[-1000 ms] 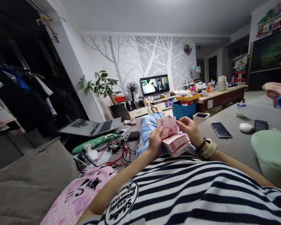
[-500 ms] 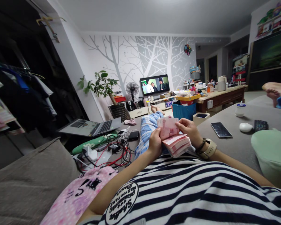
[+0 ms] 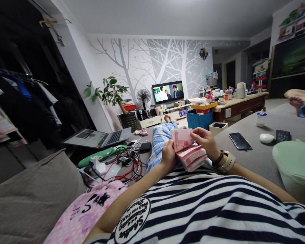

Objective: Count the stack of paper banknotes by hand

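A home living room, shown by the television (image 3: 167, 92), potted plant (image 3: 114, 91) and tree-painted wall (image 3: 132, 64).

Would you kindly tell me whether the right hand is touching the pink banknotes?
Touching: the head view shows the right hand holding the pink banknotes at their upper right edge.

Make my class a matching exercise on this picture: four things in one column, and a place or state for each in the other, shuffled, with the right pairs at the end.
Things
1. banknotes
2. phone
3. laptop
4. plant

Places and states
A. open, with its keyboard showing
B. in a dark pot
C. held by the left hand and the right hand
D. lying on the grey surface, its screen dark

Right pairs
1-C, 2-D, 3-A, 4-B
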The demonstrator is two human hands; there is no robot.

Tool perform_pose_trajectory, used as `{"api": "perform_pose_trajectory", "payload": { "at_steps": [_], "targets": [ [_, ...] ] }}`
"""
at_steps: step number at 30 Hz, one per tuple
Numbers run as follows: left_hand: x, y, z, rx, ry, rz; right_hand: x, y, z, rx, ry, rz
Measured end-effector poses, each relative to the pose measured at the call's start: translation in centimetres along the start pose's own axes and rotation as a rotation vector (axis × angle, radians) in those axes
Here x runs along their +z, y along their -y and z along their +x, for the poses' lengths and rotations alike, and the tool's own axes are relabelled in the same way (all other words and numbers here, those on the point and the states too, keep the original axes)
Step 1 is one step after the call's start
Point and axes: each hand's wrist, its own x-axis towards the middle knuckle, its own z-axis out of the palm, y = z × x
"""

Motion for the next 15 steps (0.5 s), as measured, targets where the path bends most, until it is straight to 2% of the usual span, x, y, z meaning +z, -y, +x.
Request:
{"api": "perform_pose_trajectory", "payload": {
  "at_steps": [4, 10, 15],
  "targets": [
    [-0.4, 0.3, 0.2, 0.03, 0.09, 0.0, 0.0, -0.2, 0.1, 0.0, -0.005, 0.019],
    [-0.6, 0.9, 0.7, 0.002, 0.094, -0.018, -0.1, -0.3, 0.0, -0.021, -0.01, 0.006],
    [0.0, -0.3, -0.3, -0.009, 0.085, 0.025, -0.1, 0.0, -0.2, -0.054, 0.014, -0.003]
  ]
}}
